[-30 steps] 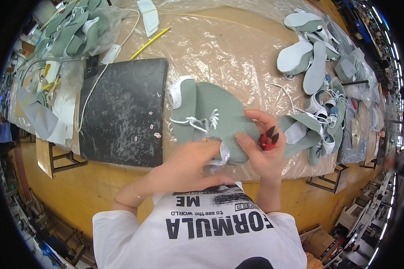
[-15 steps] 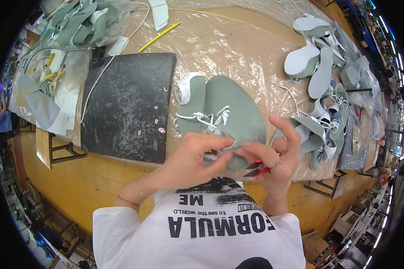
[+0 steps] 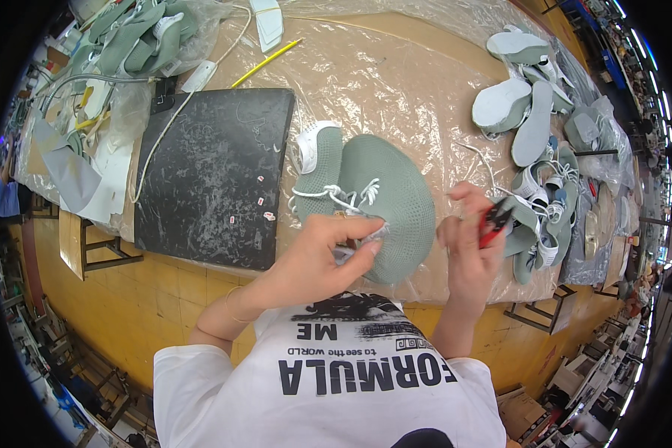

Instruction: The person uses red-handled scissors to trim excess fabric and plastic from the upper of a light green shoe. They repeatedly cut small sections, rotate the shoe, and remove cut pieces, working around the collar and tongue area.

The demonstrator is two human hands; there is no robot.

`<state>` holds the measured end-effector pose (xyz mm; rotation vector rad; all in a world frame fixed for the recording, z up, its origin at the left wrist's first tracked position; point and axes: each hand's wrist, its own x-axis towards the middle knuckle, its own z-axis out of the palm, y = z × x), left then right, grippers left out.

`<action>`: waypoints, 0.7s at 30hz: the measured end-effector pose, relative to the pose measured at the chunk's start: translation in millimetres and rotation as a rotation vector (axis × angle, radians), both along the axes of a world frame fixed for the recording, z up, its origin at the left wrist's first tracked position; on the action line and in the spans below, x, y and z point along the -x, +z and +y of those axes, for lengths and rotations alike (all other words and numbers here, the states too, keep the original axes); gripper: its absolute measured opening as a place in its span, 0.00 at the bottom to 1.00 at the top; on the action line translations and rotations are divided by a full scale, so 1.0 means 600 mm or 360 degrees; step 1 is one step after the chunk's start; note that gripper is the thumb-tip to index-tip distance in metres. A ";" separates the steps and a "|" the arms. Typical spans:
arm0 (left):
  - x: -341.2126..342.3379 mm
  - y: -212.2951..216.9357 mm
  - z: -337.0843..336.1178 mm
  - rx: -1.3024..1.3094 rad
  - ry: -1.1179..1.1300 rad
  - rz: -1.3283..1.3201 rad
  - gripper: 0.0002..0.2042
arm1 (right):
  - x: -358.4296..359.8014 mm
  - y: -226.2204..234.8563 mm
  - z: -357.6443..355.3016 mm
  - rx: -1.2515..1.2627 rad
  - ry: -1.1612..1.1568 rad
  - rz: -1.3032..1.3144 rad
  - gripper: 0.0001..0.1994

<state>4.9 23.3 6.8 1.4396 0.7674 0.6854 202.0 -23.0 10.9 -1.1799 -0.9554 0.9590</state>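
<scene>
A sage-green knit shoe upper (image 3: 399, 194) with white laces (image 3: 349, 196) and a white patch at its heel lies in front of me. My left hand (image 3: 325, 250) pinches the upper's near edge between thumb and fingertips. To the right of the upper, held apart from it, my right hand (image 3: 470, 231) is raised and blurred by motion. In it is a small red-handled cutting tool with dark ends (image 3: 494, 222), gripped against the palm. Its exact kind is hard to make out.
Left of the upper lies a scuffed black board (image 3: 213, 179) with small stickers. Shoe uppers and laces (image 3: 549, 194) pile up at right, below pale soles (image 3: 502, 104). A yellow pencil-like stick (image 3: 266, 63) rests at the back. More green uppers (image 3: 138, 37) heap at far left.
My right hand has left the upper and moved right, carrying the red-handled tool, which has turned upward. My left hand keeps its pinch; the upper has shifted slightly.
</scene>
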 end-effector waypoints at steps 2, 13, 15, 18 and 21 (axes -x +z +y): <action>-0.003 -0.002 0.000 0.0005 0.0054 -0.0036 0.10 | -0.003 0.003 0.000 -0.0111 -0.0197 -0.0060 0.02; -0.007 0.004 0.005 -0.0187 -0.0179 0.0013 0.12 | 0.021 -0.004 -0.001 -0.0374 0.0102 -0.1249 0.13; -0.006 0.004 0.005 -0.0192 -0.0201 0.0039 0.12 | 0.024 -0.011 -0.002 -0.0275 0.0116 -0.1134 0.11; -0.006 0.003 0.000 -0.0170 -0.0130 0.0012 0.12 | 0.025 -0.014 -0.004 -0.0100 0.0127 -0.0702 0.08; -0.007 -0.001 -0.004 -0.0077 -0.0053 -0.0026 0.12 | 0.016 -0.003 -0.009 0.0067 0.0023 0.0021 0.06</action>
